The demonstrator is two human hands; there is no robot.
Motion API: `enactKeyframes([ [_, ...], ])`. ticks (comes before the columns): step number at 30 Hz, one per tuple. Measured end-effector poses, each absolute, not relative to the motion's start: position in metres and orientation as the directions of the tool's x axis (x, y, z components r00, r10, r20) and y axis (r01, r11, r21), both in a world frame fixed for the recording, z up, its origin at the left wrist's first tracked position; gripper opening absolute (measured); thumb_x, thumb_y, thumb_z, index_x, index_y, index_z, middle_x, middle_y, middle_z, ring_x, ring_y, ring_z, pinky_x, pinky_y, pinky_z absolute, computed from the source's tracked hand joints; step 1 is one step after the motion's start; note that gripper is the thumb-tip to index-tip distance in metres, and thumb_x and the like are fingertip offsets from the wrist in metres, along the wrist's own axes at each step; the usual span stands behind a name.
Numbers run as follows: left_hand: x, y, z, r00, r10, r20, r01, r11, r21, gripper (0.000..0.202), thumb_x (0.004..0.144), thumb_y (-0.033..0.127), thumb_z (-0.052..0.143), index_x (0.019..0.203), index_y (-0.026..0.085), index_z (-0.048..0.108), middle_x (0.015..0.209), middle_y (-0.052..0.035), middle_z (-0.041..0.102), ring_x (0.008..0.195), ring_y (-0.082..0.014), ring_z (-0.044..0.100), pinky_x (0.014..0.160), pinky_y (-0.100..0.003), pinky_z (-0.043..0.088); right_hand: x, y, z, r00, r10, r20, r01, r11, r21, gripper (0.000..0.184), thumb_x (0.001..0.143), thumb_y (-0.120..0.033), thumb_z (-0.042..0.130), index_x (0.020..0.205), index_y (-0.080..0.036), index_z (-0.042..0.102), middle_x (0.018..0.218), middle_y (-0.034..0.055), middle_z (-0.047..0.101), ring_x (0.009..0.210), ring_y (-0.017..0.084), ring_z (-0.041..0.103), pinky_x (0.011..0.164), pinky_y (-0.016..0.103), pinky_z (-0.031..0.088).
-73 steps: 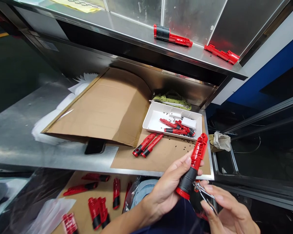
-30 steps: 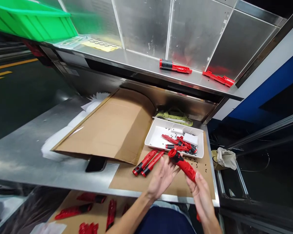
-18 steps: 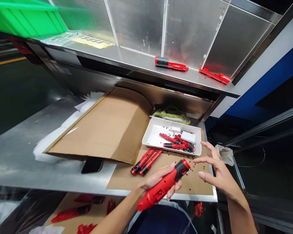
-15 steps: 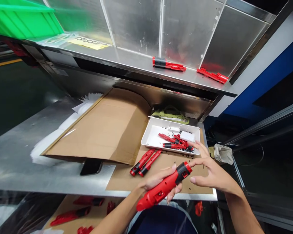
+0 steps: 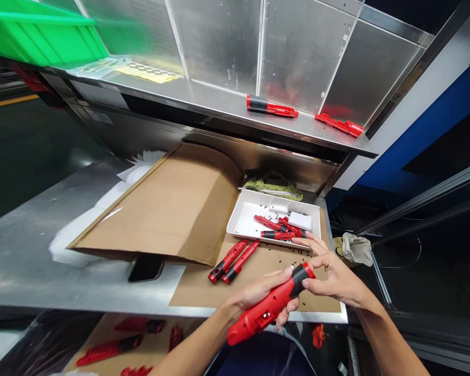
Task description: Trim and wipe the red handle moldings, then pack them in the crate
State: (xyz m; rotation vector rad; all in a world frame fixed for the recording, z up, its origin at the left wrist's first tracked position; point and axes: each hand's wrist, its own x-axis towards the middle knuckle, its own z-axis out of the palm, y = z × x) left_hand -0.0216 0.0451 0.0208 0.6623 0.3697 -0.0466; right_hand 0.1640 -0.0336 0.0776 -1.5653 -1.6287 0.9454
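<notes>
My left hand (image 5: 254, 290) is wrapped round a red plastic tool housing (image 5: 273, 302) with a black collar and a red rim at its upper end. It is held tilted above the table's front edge. The thumb and index finger of my right hand (image 5: 339, 277) pinch the collar end, while its other fingers stretch toward the white tray. Whether a small part sits between those fingertips is hidden. Two narrower red and black housing pieces (image 5: 234, 262) lie side by side on the cardboard, just beyond my left hand.
The white tray (image 5: 235, 224) holds several red pieces, white blocks and tiny black bits, some also scattered on the cardboard sheet (image 5: 196, 292). A big cardboard piece (image 5: 168, 203) leans at left, over a dark phone-like object (image 5: 145, 268). Red parts (image 5: 339, 125) lie on the shelf (image 5: 203, 99).
My right thumb and index finger have closed onto the collar end, where they were apart from it before. The housing has shifted slightly right and down with my left hand.
</notes>
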Motion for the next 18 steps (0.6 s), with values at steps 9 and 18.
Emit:
enactKeyframes([
  [9,-0.020,0.047,0.020,0.938,0.032,-0.344,0.183,0.798,0.574,0.052,0.081,0.066,0.062,0.106,0.022,0.050,0.063,0.0029,0.063,0.039,-0.0092,0.054,0.040,-0.019,0.035,0.169,-0.033,0.084,-0.080,0.993,-0.087,0.498,-0.036,-0.867,0.023,0.080,-0.048,0.072,0.082,-0.026,0.079,0.144,0.0055,0.055,0.149,0.031,0.022,0.120,0.059,0.013],
  [18,-0.017,0.047,0.015,0.938,0.019,-0.345,0.190,0.807,0.559,0.056,0.077,0.068,0.065,0.102,0.020,0.050,0.063,0.0026,0.063,0.042,-0.0097,0.055,0.042,-0.019,0.039,0.172,-0.033,0.071,-0.040,0.992,-0.118,0.467,-0.086,-0.880,0.036,0.077,-0.057,0.072,0.079,-0.022,0.077,0.138,0.0100,0.057,0.145,0.033,0.030,0.120,0.056,0.012],
])
